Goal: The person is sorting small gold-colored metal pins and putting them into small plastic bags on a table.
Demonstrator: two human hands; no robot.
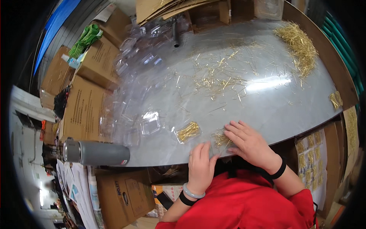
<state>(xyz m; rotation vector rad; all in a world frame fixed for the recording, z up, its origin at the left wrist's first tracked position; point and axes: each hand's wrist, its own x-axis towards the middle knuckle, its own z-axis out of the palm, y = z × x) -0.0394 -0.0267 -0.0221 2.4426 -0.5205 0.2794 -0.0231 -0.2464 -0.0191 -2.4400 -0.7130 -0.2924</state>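
Note:
A small clear plastic box [214, 151] with thin gold wire hooks [220, 139] in it lies at the table's near edge, between my hands. My left hand [200, 166] holds the box's near left corner between fingers and thumb. From the right, my right hand [249, 145] reaches over the box, its fingers and thumb closed about the right end of the hooks and hiding part of them. Just left of there sits another clear box with a bunch of gold hooks [188, 132]. Loose gold hooks [219, 78] are scattered over the grey table [267, 114] farther off.
A large heap of gold hooks [299, 47] lies far right, with a small bunch [336, 100] nearer the right edge. Empty clear boxes [133, 84] cover the table's left side. A grey bottle [97, 152] lies at the near left. Cardboard boxes [85, 110] line the left edge.

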